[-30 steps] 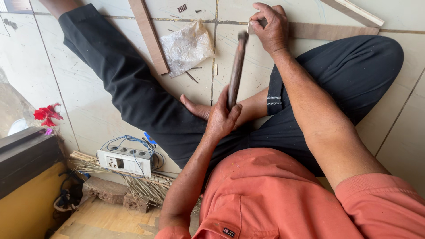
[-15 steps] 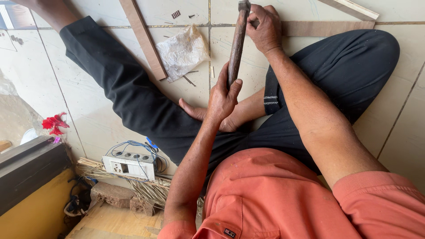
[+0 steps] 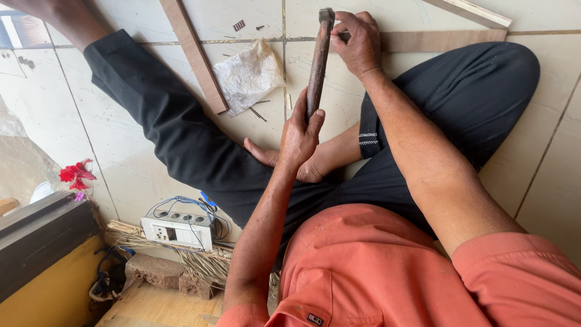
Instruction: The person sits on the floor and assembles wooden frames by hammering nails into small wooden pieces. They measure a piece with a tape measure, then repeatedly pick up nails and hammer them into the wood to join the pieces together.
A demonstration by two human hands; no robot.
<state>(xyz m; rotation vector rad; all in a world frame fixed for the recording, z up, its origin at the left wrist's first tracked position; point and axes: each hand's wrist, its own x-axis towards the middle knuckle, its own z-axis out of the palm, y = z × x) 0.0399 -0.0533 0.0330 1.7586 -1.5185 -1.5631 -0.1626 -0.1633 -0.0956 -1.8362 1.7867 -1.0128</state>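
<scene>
Centrally, at the top of the frame, the left hand [image 3: 301, 134] is closed around the lower handle of a hammer [image 3: 318, 59], whose head points to the upper edge; the right hand [image 3: 360, 41] is curled, fingertips pinched on a flat wooden strip [image 3: 442, 40] beside it. A crumpled translucent plastic bag [image 3: 247, 74] lies left of the hammer against a slanting wooden batten [image 3: 196, 57], with a white switch box [image 3: 178, 230] at lower left. Compared with half a second earlier, hammer and hands keep the same pose, merely sitting slightly lower in view.

Hammer [image 3: 317, 60]: worn brown wooden handle, dark metal head, pointing away over tiled floor. Wood strip [image 3: 436, 40]: flat, light brown, lying across tiles
</scene>
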